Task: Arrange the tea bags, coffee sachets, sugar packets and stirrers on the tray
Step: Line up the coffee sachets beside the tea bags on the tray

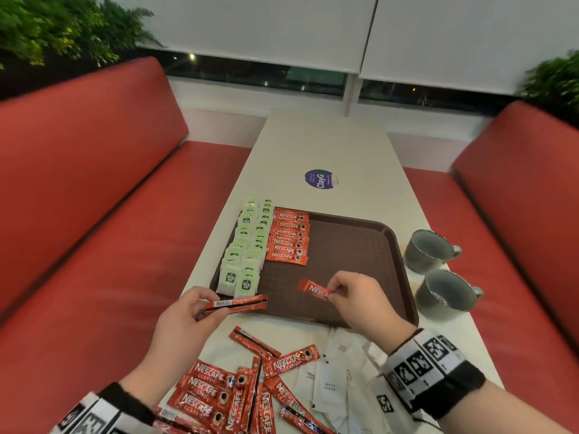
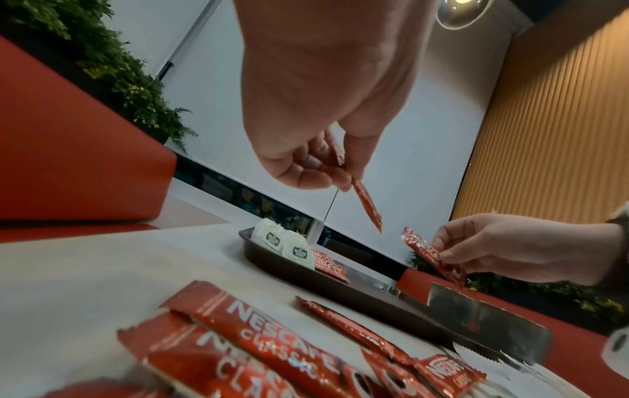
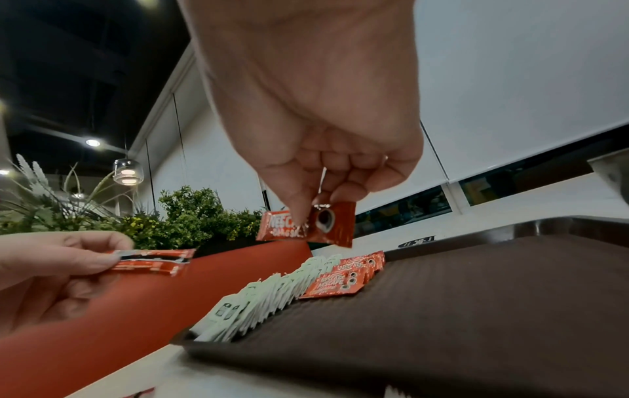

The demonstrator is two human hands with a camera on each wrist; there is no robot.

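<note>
My right hand pinches one red coffee sachet by its end between thumb and fingertips, holding it above the near bare part of the brown tray. My left hand grips two more sachets together, back side up, over the tray's near left corner. How many fingers press behind either hold I cannot make out; the wrist views show only curled knuckles.

On the tray, two rows of green-tagged tea bags stand overlapping along the left edge, and a column of laid sachets sits just beside them. Loose sachets lie scattered on the white surface near me, partly cut off by the frame's lower edge, with white sugar packets beside them, their print barely legible. I see no stirrers.

Two grey mugs stand right of the tray. Red bench seats flank the surface, and lowered white blinds hang beyond it.
</note>
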